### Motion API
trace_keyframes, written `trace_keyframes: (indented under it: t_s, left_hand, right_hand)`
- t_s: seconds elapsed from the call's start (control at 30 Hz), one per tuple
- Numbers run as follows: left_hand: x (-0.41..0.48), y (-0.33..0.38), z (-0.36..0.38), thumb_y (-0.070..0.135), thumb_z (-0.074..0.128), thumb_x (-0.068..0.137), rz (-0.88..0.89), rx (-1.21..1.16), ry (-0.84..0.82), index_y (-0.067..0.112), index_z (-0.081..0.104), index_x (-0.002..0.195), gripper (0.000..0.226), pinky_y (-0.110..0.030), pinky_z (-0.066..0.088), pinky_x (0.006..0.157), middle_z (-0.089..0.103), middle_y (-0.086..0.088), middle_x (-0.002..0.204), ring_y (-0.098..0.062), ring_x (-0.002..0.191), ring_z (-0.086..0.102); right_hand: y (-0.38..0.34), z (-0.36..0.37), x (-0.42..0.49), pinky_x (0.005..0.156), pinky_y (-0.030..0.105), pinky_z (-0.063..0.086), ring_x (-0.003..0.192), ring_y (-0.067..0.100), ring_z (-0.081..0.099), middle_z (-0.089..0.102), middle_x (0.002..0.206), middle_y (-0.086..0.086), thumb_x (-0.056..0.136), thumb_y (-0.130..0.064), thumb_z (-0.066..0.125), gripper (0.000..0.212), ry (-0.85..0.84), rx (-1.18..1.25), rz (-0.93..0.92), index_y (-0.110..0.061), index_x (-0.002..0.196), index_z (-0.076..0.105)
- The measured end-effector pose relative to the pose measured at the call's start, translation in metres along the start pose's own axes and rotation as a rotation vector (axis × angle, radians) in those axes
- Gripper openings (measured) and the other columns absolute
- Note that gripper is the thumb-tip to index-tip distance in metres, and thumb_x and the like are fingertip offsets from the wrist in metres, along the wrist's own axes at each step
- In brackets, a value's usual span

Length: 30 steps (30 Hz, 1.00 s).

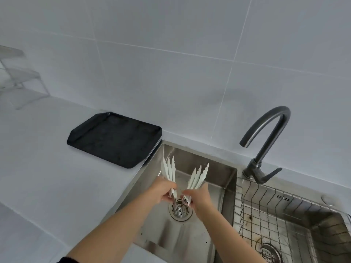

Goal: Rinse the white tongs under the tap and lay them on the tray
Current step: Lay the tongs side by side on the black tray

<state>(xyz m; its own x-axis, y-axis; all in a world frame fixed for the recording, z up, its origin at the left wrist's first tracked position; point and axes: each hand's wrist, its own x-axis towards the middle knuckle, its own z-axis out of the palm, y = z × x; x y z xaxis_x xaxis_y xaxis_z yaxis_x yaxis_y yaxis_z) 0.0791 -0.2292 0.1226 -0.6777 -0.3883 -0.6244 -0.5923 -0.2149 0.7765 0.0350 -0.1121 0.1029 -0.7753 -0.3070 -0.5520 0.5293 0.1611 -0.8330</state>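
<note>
The white tongs (197, 177) have two claw-shaped ends that spread apart and point up and away from me, over the left sink basin (190, 242). My left hand (161, 189) grips the left arm of the tongs and my right hand (199, 199) grips the right arm, both just above the drain. The dark grey tap (266, 141) stands to the right behind the sink, with no water visible from its spout. A black tray (114, 139) lies on the counter to the left of the sink with nothing on it.
A wire basket (275, 215) sits in the right basin. A pale wire rack (17, 76) stands at the far left on the white counter (38, 177). A tiled wall runs behind everything.
</note>
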Motion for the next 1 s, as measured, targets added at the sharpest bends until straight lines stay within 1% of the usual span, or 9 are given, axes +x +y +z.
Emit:
trace_keyframes:
  t_s: [0.1, 0.2, 0.3, 0.43, 0.6, 0.7, 0.8, 0.9, 1.0]
  left_hand:
    - [-0.005, 0.006, -0.018, -0.007, 0.057, 0.081, 0.058, -0.031, 0.066, -0.001, 0.046, 0.105, 0.027, -0.033, 0.054, 0.051, 0.061, -0.026, 0.105, -0.032, 0.084, 0.065]
    - [-0.005, 0.014, -0.04, -0.006, 0.057, 0.081, 0.102, -0.042, 0.076, -0.001, 0.048, 0.11, 0.032, -0.033, 0.055, 0.052, 0.062, -0.024, 0.101, -0.029, 0.078, 0.065]
    - [0.005, 0.024, -0.067, -0.006, 0.059, 0.079, 0.118, -0.041, 0.066, 0.001, 0.049, 0.1, 0.024, -0.035, 0.057, 0.058, 0.062, -0.018, 0.085, -0.024, 0.067, 0.065]
    - [0.031, 0.04, -0.108, -0.004, 0.061, 0.078, 0.125, -0.013, 0.049, 0.001, 0.049, 0.096, 0.023, -0.032, 0.056, 0.051, 0.063, -0.021, 0.089, -0.027, 0.071, 0.066]
    - [0.087, 0.063, -0.18, -0.004, 0.058, 0.08, 0.119, 0.014, -0.002, 0.0, 0.046, 0.104, 0.027, -0.03, 0.054, 0.046, 0.062, -0.022, 0.09, -0.025, 0.069, 0.067]
    - [0.116, 0.078, -0.236, -0.003, 0.059, 0.081, 0.128, 0.057, -0.014, 0.005, 0.043, 0.107, 0.031, -0.027, 0.053, 0.043, 0.058, -0.016, 0.092, -0.024, 0.077, 0.066]
    - [0.141, 0.09, -0.292, -0.002, 0.06, 0.082, 0.131, 0.101, 0.004, 0.006, 0.042, 0.115, 0.039, -0.026, 0.053, 0.048, 0.055, -0.018, 0.109, -0.03, 0.094, 0.064]
    - [0.164, 0.097, -0.342, -0.003, 0.059, 0.082, 0.111, 0.142, -0.006, 0.004, 0.041, 0.12, 0.044, -0.03, 0.056, 0.056, 0.053, -0.022, 0.119, -0.033, 0.102, 0.061]
    - [0.184, 0.101, -0.377, -0.002, 0.06, 0.082, 0.072, 0.204, 0.011, 0.004, 0.039, 0.123, 0.047, -0.041, 0.057, 0.078, 0.052, -0.021, 0.121, -0.034, 0.106, 0.059]
  right_hand:
    - [-0.007, 0.015, -0.001, 0.106, 0.049, 0.036, 0.133, 0.033, 0.034, 0.019, 0.153, 0.012, 0.071, 0.009, 0.067, 0.111, -0.056, -0.043, -0.147, -0.018, 0.146, -0.01]
    - [-0.011, 0.035, 0.0, 0.105, 0.048, 0.038, 0.133, 0.035, 0.035, 0.022, 0.152, 0.013, 0.072, 0.006, 0.067, 0.102, -0.11, -0.071, -0.221, -0.018, 0.146, 0.001]
    - [-0.02, 0.059, 0.005, 0.086, 0.038, 0.05, 0.12, 0.037, 0.05, 0.036, 0.143, 0.017, 0.074, 0.004, 0.066, 0.093, -0.142, -0.098, -0.213, -0.018, 0.143, 0.008]
    - [-0.032, 0.102, 0.026, 0.091, 0.052, 0.05, 0.117, 0.037, 0.05, 0.037, 0.142, 0.018, 0.072, 0.008, 0.065, 0.096, -0.159, -0.043, -0.197, -0.021, 0.144, 0.008]
    - [-0.045, 0.182, 0.069, 0.093, 0.05, 0.049, 0.117, 0.033, 0.051, 0.041, 0.132, 0.003, 0.073, 0.006, 0.067, 0.095, -0.096, -0.045, -0.234, -0.024, 0.143, 0.01]
    - [-0.05, 0.244, 0.094, 0.093, 0.052, 0.049, 0.116, 0.036, 0.052, 0.042, 0.137, 0.012, 0.072, 0.006, 0.067, 0.099, -0.039, -0.022, -0.192, -0.025, 0.145, 0.008]
    - [-0.057, 0.306, 0.113, 0.091, 0.049, 0.051, 0.115, 0.035, 0.053, 0.039, 0.14, 0.015, 0.073, 0.004, 0.069, 0.106, -0.006, 0.006, -0.134, -0.028, 0.146, -0.001]
    - [-0.06, 0.36, 0.126, 0.091, 0.048, 0.051, 0.115, 0.034, 0.053, 0.041, 0.139, 0.015, 0.073, 0.005, 0.069, 0.107, 0.01, 0.001, -0.114, -0.029, 0.147, 0.0]
    - [-0.061, 0.399, 0.137, 0.094, 0.048, 0.049, 0.121, 0.033, 0.048, 0.036, 0.144, 0.012, 0.072, 0.005, 0.068, 0.104, 0.051, -0.058, -0.086, -0.026, 0.147, 0.003]
